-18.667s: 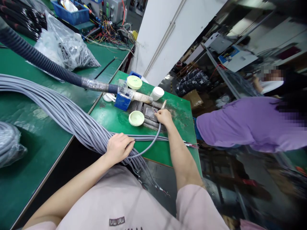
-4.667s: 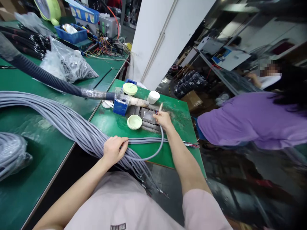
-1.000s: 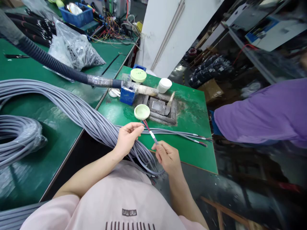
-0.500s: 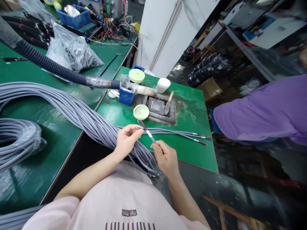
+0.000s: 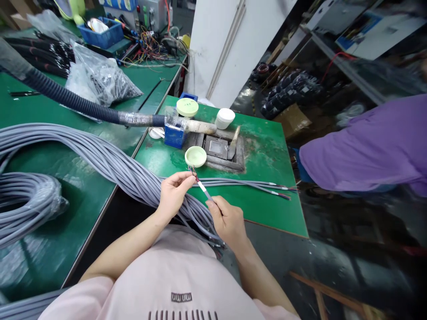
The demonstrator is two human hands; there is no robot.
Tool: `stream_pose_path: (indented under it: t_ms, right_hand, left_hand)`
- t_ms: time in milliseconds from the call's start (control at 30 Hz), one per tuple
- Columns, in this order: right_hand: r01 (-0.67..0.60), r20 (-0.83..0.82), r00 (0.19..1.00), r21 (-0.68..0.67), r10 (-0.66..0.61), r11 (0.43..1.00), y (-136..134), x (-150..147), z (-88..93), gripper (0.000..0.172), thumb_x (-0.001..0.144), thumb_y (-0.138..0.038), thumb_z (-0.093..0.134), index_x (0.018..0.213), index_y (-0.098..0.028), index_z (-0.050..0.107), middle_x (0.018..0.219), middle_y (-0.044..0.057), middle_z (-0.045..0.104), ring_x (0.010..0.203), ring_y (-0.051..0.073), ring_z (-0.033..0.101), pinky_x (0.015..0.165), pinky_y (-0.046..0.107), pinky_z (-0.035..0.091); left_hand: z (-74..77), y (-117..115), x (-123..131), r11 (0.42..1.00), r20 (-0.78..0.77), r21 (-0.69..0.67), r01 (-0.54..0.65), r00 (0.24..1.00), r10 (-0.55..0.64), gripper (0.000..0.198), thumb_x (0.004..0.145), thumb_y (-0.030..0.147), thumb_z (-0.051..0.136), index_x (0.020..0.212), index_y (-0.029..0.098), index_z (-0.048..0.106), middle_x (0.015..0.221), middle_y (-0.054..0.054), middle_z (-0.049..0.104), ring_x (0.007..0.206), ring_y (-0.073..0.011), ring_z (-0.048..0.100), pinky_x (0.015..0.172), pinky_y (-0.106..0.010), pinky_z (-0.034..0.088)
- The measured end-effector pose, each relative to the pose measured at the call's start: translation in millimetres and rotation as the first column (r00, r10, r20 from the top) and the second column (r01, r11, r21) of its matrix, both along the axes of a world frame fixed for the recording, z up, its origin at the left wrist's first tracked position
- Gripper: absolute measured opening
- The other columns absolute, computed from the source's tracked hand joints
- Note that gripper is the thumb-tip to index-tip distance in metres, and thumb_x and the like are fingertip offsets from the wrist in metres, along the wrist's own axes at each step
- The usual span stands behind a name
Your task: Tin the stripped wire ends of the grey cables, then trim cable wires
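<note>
Our left hand (image 5: 173,194) pinches the bared wires (image 5: 192,171), our right hand (image 5: 227,221) at four o'clock pinches the cable (image 5: 207,194) behind them, stretching that end straight for view.

The only lettering is a small dark print (image 5: 182,297) on the pale pink shirt (image 5: 150,271) at six o'clock, too small to read.

Corrugated hose (image 5: 66,100) across green bench (image 5: 20,111), pale green lid (image 5: 195,156) near blue box (image 5: 173,135), white jar (image 5: 224,118), purple-clad person (image 5: 363,142) at right.
</note>
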State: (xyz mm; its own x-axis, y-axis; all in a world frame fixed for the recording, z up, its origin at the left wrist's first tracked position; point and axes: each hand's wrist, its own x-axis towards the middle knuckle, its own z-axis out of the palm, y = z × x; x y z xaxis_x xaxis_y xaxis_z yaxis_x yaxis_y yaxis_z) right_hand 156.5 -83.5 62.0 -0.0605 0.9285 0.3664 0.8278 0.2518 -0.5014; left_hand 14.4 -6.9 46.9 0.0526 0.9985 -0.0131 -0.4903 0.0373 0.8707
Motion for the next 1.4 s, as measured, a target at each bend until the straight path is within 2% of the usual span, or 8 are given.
stream_pose_path:
  t_ms: [500, 667, 733, 833, 933, 1000, 1267, 1400]
  right_hand:
    - [-0.027, 0.097, 0.995, 0.004, 0.026, 1.0, 4, 0, 0.4, 0.032, 0.095, -0.033, 0.042, 0.068, -0.02, 0.055, 0.049, -0.002, 0.049, 0.045, 0.01, 0.04, 0.051, 0.025, 0.026]
    - [-0.054, -0.129, 0.991, -0.134, 0.037, 0.99, 6, -1, 8.1, 0.03, 0.092, -0.035, 0.045, 0.067, -0.02, 0.055, 0.052, -0.002, 0.05, 0.047, 0.01, 0.043, 0.05, 0.024, 0.029]
    - [-0.13, -0.371, 0.929, -0.3, 0.01, 0.945, 8, 1, 9.7, 0.033, 0.092, -0.043, 0.045, 0.071, -0.02, 0.056, 0.047, -0.004, 0.046, 0.042, 0.009, 0.038, 0.045, 0.023, 0.028]
    - [-0.353, -0.725, 0.68, -0.455, -0.11, 0.817, 13, 2, 9.2, 0.041, 0.089, -0.058, 0.045, 0.081, -0.019, 0.056, 0.038, -0.008, 0.037, 0.032, 0.007, 0.025, 0.037, 0.022, 0.02]
    - [-0.496, -0.876, 0.448, -0.408, -0.177, 0.766, 21, -3, 10.1, 0.043, 0.086, -0.061, 0.048, 0.077, -0.019, 0.052, 0.034, -0.009, 0.033, 0.031, 0.007, 0.02, 0.037, 0.022, 0.02]
    - [-0.532, -0.898, 0.401, -0.389, -0.18, 0.752, 24, -8, 11.8, 0.04, 0.087, -0.058, 0.051, 0.074, -0.02, 0.051, 0.034, -0.009, 0.033, 0.032, 0.007, 0.022, 0.039, 0.022, 0.022]
    - [-0.365, -0.898, 0.412, -0.317, -0.153, 0.875, 32, -13, 8.4, 0.036, 0.078, -0.042, 0.068, 0.06, -0.019, 0.047, 0.043, -0.004, 0.043, 0.038, 0.008, 0.038, 0.04, 0.021, 0.03]
    - [-0.221, -0.898, 0.433, -0.193, -0.081, 0.956, 31, -19, 7.1, 0.026, 0.077, -0.037, 0.069, 0.064, -0.02, 0.056, 0.044, -0.004, 0.044, 0.039, 0.008, 0.04, 0.038, 0.02, 0.031]
  left_hand:
    - [5.6, 16, -15, 0.978, -0.044, -0.084, 0.189, 0.98, -0.193, 0.028, 0.062, 0.036, 0.081, 0.077, 0.013, 0.074, 0.064, -0.004, 0.068, 0.052, -0.0069, 0.05, 0.048, -0.018, 0.034]
    - [10.0, 13, -16, 0.983, -0.282, 0.176, 0.045, 0.959, 0.006, 0.02, 0.068, 0.034, 0.076, 0.067, 0.016, 0.07, 0.063, -0.002, 0.065, 0.057, -0.0104, 0.052, 0.057, -0.024, 0.042]
    - [10.7, 7, -16, 0.912, -0.371, 0.411, -0.009, 0.912, 0.176, 0.014, 0.076, 0.031, 0.071, 0.07, 0.018, 0.071, 0.068, -0.003, 0.067, 0.061, -0.0118, 0.054, 0.062, -0.026, 0.044]
    - [7.2, 0, -11, 0.738, -0.38, 0.673, 0.04, 0.876, 0.298, 0.014, 0.084, 0.03, 0.064, 0.08, 0.02, 0.073, 0.074, -0.006, 0.071, 0.068, -0.0151, 0.06, 0.07, -0.031, 0.046]
    - [-1.0, -6, -6, 0.644, -0.361, 0.764, 0.043, 0.855, 0.372, 0.022, 0.086, 0.037, 0.061, 0.082, 0.021, 0.075, 0.07, -0.007, 0.068, 0.067, -0.0164, 0.059, 0.069, -0.033, 0.045]
    - [-6.2, -8, -3, 0.637, -0.353, 0.77, 0.017, 0.844, 0.404, 0.026, 0.086, 0.042, 0.059, 0.083, 0.021, 0.076, 0.065, -0.006, 0.063, 0.064, -0.0161, 0.056, 0.065, -0.033, 0.044]
    - [-9.6, -12, -4, 0.623, -0.29, 0.782, -0.007, 0.882, 0.373, 0.024, 0.085, 0.04, 0.061, 0.082, 0.022, 0.076, 0.059, -0.005, 0.058, 0.058, -0.0141, 0.051, 0.06, -0.031, 0.042]
    - [-6.7, -15, 3, 0.775, -0.153, 0.627, -0.082, 0.962, 0.225, 0.02, 0.079, 0.039, 0.07, 0.076, 0.02, 0.075, 0.06, -0.004, 0.057, 0.058, -0.0129, 0.05, 0.059, -0.029, 0.04]
